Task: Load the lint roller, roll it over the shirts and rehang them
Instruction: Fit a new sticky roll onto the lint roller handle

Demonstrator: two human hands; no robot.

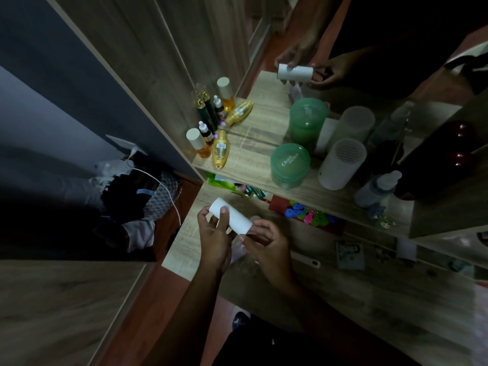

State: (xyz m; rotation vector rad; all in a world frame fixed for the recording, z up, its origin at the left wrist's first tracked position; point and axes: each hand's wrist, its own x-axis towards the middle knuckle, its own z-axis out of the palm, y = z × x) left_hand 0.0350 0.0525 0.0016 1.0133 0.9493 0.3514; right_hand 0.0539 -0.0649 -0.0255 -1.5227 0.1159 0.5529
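A white lint roll refill (232, 217), a short paper cylinder, is held in front of me above the wooden dresser top (182, 249). My left hand (214, 233) wraps its left end with the thumb on top. My right hand (266, 239) pinches its right end with the fingertips. A white roller handle (306, 260) lies on the dresser just right of my hands, partly hidden by my right hand. A mirror behind the shelf reflects both hands and the roll (294, 72). No shirts are visible.
A shelf (253, 165) holds a green jar (289, 165), a white perforated cylinder (342, 165), yellow and dark bottles (220, 149) and a clear squeeze bottle (376, 188). Coloured clips (306, 212) sit below it. Bags and a white cable (148, 191) lie on the floor at left.
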